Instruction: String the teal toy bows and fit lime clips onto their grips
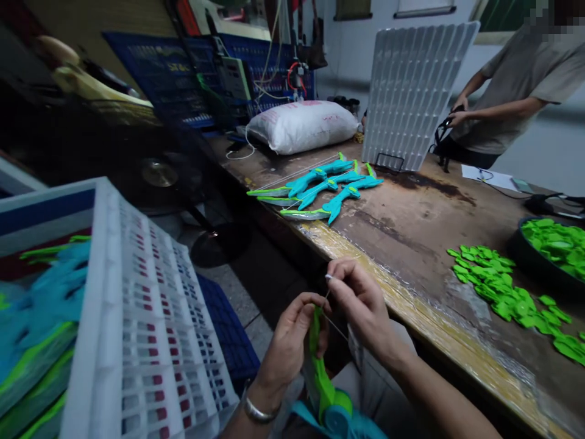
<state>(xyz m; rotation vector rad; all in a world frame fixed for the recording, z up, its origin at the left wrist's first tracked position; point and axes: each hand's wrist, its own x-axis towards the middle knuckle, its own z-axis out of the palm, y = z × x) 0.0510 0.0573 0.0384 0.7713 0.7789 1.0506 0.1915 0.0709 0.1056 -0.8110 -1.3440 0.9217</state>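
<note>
My left hand (292,335) is closed around the upper limb of a green and blue toy bow (325,390), held upright over my lap. The bow's blue grip end shows at the bottom edge, partly cut off. Just above the limb tip, my right hand (361,299) pinches a thin bowstring (336,326) between thumb and fingers. A small white bit shows at those fingertips. The string runs past the tip and slants down to the right. On the table ahead lie several more blue and green toy bows (315,183) with strings on them.
A white crate (150,317) with bow parts stands at my left. On the wooden table (406,238) are a white sack (301,125), a translucent ribbed panel (411,97), loose green pieces (507,286) and a dark tub (516,244) of them. Across it stands a person (516,91) holding a black object.
</note>
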